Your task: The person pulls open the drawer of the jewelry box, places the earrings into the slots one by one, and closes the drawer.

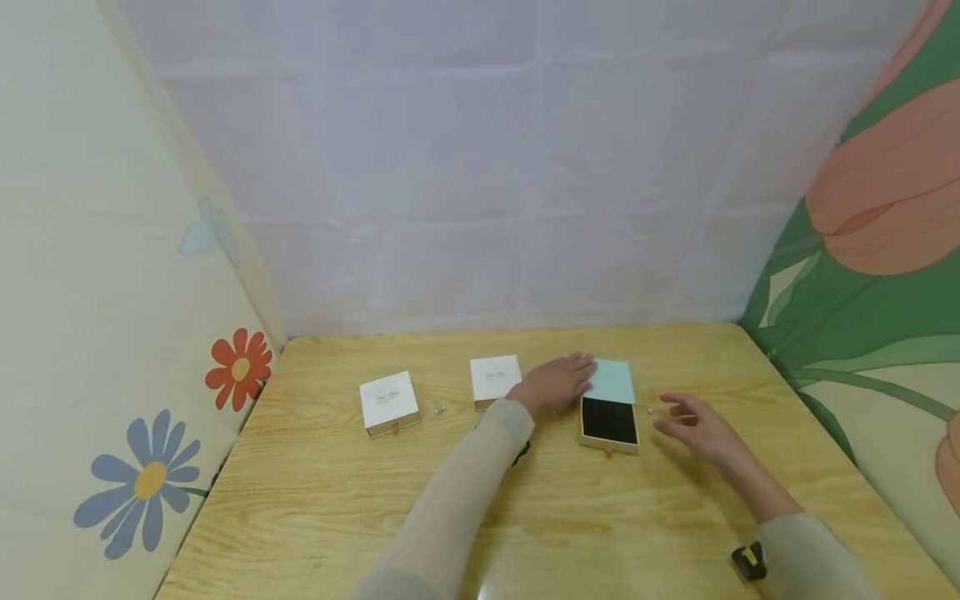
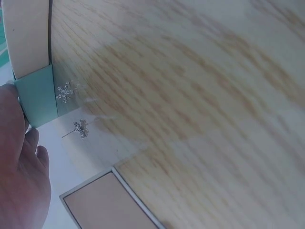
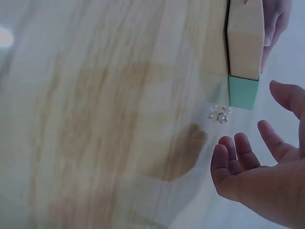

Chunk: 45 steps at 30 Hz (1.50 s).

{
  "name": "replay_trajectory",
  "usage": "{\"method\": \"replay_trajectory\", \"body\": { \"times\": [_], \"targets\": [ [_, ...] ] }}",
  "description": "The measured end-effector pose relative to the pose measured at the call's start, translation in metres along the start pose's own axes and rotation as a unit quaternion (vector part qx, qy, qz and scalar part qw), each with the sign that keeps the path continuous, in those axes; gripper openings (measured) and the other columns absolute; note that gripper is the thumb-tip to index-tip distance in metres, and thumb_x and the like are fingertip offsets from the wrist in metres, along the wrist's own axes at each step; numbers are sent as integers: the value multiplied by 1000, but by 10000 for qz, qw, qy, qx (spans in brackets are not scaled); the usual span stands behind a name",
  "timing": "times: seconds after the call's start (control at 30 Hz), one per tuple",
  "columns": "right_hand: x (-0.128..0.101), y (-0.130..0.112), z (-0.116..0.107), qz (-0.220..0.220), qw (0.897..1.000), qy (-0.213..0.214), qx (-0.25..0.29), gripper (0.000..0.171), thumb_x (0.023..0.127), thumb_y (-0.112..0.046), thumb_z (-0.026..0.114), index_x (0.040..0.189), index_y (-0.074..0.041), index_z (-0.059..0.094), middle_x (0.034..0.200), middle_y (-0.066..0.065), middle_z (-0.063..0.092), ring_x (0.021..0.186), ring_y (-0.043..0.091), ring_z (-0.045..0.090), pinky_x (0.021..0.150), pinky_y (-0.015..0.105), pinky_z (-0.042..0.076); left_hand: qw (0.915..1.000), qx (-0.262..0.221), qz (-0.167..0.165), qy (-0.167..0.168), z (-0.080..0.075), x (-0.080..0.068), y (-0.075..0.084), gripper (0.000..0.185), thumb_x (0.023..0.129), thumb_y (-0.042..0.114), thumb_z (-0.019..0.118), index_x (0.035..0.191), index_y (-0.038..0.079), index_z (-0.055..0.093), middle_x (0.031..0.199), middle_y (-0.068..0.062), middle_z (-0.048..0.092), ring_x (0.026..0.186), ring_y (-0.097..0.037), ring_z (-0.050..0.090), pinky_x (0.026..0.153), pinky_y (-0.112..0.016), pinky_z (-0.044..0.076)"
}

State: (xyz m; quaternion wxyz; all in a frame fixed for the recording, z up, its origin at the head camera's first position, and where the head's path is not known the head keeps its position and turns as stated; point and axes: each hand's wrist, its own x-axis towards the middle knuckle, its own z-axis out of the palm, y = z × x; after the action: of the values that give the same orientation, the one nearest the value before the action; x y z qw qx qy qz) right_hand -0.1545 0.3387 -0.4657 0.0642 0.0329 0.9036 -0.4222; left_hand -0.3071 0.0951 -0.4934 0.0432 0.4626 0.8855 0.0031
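Observation:
A small box (image 1: 609, 421) with a black lining lies open, its pale blue lid (image 1: 613, 381) folded back. My left hand (image 1: 555, 385) reaches over from the left, fingers stretched out and touching the lid's left edge. To the right of the box my right hand (image 1: 701, 425) hovers with loosely bent fingers and holds nothing. A small sparkling stud earring (image 3: 220, 114) lies between the box and the right fingertips. On the box's other side, beside the left hand, another sparkling earring (image 2: 81, 129) with a thin pin rests on the table.
Two closed white boxes, a left one (image 1: 389, 402) and a middle one (image 1: 495, 379), stand on the wooden table (image 1: 315, 500). A small shiny piece (image 1: 440, 409) lies between them. A white cloth (image 1: 480, 167) hangs behind; patterned panels flank the table.

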Motion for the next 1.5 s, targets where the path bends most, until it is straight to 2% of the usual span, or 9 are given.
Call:
{"method": "replay_trajectory", "body": {
  "times": [0.27, 0.57, 0.93, 1.13, 1.5],
  "targets": [
    [13, 9, -1, -137, 9996, -120, -221, 63, 100, -25, 66, 146, 9, 40, 135, 41, 47, 123, 55, 48, 100, 66, 45, 10000, 31, -28, 23, 1, -1, 2, 56, 113, 41, 19, 163, 17, 15, 170, 3, 13, 156, -15, 10, 127, -30, 14],
    [24, 12, -3, 72, 9979, -250, -596, 59, 102, -27, 63, 145, 7, 43, 133, 40, 50, 122, 56, 48, 103, 70, 39, 9999, 104, 37, 43, -4, -3, 2, 56, 113, 39, 19, 163, 16, 16, 170, 2, 14, 156, -16, 12, 127, -31, 15],
    [30, 13, 1, 154, 9956, -97, -920, 53, 99, -26, 65, 140, 4, 52, 120, 31, 59, 111, 47, 56, 93, 63, 49, 9999, 120, 100, -3, -2, -2, 2, 56, 113, 39, 18, 163, 16, 15, 170, 2, 13, 156, -15, 11, 127, -28, 12],
    [31, 13, 3, 135, 9942, -74, -1060, 51, 99, -27, 65, 139, 3, 54, 123, 34, 59, 113, 51, 56, 92, 64, 49, 9999, 79, 64, 36, -4, -3, 2, 56, 113, 40, 19, 163, 16, 16, 170, 2, 14, 156, -15, 12, 127, -28, 13],
    [34, 11, 3, 414, 9938, -57, -1027, 48, 99, -28, 66, 137, 1, 57, 126, 35, 57, 114, 50, 55, 93, 63, 49, 10000, 15, 24, -17, -4, -3, 3, 55, 113, 39, 19, 163, 17, 15, 170, 3, 13, 156, -15, 11, 127, -28, 12]
  ]
}}
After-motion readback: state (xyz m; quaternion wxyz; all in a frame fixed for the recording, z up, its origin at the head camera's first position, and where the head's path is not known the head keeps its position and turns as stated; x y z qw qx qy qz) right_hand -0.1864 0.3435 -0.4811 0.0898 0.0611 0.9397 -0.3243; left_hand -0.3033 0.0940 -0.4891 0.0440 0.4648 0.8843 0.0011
